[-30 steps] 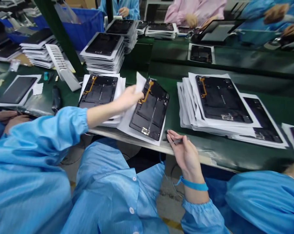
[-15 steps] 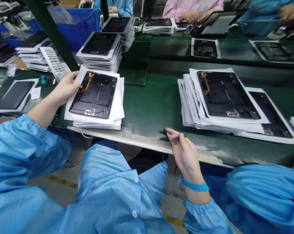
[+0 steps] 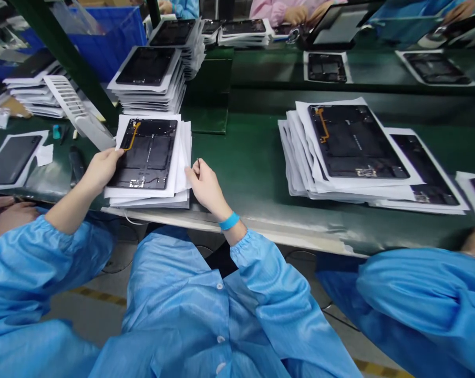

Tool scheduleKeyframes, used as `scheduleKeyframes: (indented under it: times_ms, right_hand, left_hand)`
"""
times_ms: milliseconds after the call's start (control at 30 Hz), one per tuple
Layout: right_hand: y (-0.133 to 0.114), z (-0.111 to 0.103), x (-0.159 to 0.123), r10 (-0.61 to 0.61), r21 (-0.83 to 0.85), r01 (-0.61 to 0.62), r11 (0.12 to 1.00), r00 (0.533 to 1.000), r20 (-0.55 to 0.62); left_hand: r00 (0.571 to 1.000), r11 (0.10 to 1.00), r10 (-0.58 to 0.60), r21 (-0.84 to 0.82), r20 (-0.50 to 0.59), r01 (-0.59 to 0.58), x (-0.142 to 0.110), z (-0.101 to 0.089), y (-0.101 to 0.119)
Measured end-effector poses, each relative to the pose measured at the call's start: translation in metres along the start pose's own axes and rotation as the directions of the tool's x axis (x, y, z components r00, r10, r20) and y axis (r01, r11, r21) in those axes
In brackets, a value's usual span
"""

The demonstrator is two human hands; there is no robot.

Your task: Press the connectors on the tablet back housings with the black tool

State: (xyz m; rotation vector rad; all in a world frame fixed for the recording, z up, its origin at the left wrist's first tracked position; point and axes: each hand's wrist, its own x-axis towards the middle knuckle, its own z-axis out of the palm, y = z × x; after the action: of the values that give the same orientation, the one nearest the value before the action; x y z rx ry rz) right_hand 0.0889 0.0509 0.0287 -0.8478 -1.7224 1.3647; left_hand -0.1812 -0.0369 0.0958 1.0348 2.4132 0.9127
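Observation:
A black tablet housing [image 3: 151,163] with an orange flex cable [image 3: 134,136] lies on white paper sheets [image 3: 182,181] stacked near the bench's front edge. My left hand [image 3: 102,168] pinches the housing's left edge together with its sheet, thumb on top. At the right side of the same stack is my right hand [image 3: 206,188], its thumb touching the paper edge. Its fingers are curled around a thin dark tool [image 3: 198,164], mostly hidden, whose kind I cannot make out. A blue band [image 3: 229,221] circles my right wrist.
To the right stands another stack of papers with a tablet housing [image 3: 355,142] on top. Behind my left hand are a white slotted stand [image 3: 80,113], a green post [image 3: 64,58] and taller tablet stacks [image 3: 146,65]. Co-workers' hands [image 3: 14,215] rest at the far left.
My left hand has carried the housing and its sheet leftward onto the left stack and squared it there. My right hand has moved left from the bench edge to the stack's right side.

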Motion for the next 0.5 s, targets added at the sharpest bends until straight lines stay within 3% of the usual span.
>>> scheduleKeyframes:
  times_ms: [100,233,367,433,500]
  right_hand:
    - [-0.006,0.006,0.005,0.003,-0.043,-0.001,0.999,0.999,0.034]
    - [-0.006,0.014,-0.003,0.025,-0.046,-0.023,0.999,0.998,0.05]
    - [-0.008,0.029,-0.015,0.063,-0.03,-0.062,0.998,0.998,0.025]
    - [-0.012,0.034,-0.021,0.097,-0.021,-0.097,0.995,0.995,0.008]
    - [-0.016,0.031,-0.024,0.112,-0.011,-0.112,0.994,0.993,0.041]
  left_hand:
    - [0.999,0.996,-0.048,-0.08,-0.013,0.046,-0.01,0.0,-0.005]
    - [0.998,0.996,-0.026,-0.089,-0.056,0.021,-0.011,0.006,-0.004]
    - [0.999,1.0,0.0,0.025,-0.051,0.001,-0.012,0.008,0.01]
    - [1.0,0.994,0.012,0.11,-0.023,-0.01,-0.016,-0.001,0.018]
    - [0.997,0.968,0.035,0.245,0.075,-0.053,-0.013,-0.019,0.019]
